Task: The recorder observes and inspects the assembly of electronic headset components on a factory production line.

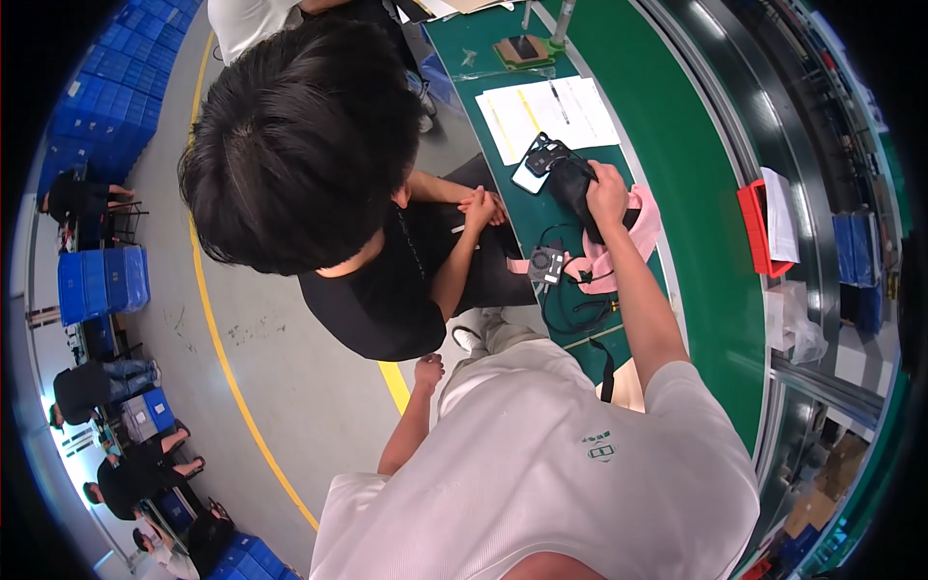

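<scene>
My right hand (607,196) reaches over the green workbench with its fingers closed on a black soft pouch-like thing (572,186); its exact kind I cannot tell. Against its far end lie a small black device (547,157) and a phone (529,179). Under and beside my right wrist is a pink cloth (640,228). Closer to me sits a small grey device with a round fan-like face (547,265), among black cables (578,317). Down beside my body, over the floor, my left hand (430,370) is curled into a loose fist, with nothing visible in it.
A seated person in black (377,280) is close on my left, hands clasped at the bench edge. Printed sheets (551,114) and a green circuit board (522,50) lie farther along. A red bin (764,227) stands right, beyond the green surface (710,251). Blue crates (106,116) are stacked far left.
</scene>
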The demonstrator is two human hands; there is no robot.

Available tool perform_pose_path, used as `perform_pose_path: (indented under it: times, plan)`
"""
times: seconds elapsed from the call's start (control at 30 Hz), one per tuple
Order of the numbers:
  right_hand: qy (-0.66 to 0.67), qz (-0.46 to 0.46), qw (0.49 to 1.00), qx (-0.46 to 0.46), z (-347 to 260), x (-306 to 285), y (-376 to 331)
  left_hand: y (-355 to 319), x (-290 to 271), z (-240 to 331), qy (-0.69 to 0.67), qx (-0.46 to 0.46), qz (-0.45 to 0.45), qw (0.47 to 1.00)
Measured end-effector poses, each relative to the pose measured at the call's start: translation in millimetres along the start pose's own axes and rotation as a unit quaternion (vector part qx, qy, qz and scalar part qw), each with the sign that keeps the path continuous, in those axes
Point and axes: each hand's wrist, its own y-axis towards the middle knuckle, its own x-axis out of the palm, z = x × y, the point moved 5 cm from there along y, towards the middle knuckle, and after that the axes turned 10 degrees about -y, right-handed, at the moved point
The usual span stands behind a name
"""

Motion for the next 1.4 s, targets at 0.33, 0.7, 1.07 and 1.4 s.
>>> perform_pose_path:
  times: [0.33, 0.7, 1.07, 1.4]
  plan:
    - [-0.009, 0.007, 1.000, 0.002, 19, -18, 0, 38, 18, -14, -0.031, 0.021, -0.062, 0.997]
    - [0.028, 0.006, 1.000, 0.014, -5, -25, 4, 39, 2, 28, 0.116, 0.159, 0.003, 0.980]
    - [0.051, 0.003, 0.999, 0.001, -28, -25, 8, 110, -57, -36, 0.305, 0.132, -0.058, 0.942]
    - [0.042, 0.011, 0.999, 0.002, -16, -26, 5, 113, -31, -32, 0.396, 0.157, -0.145, 0.893]
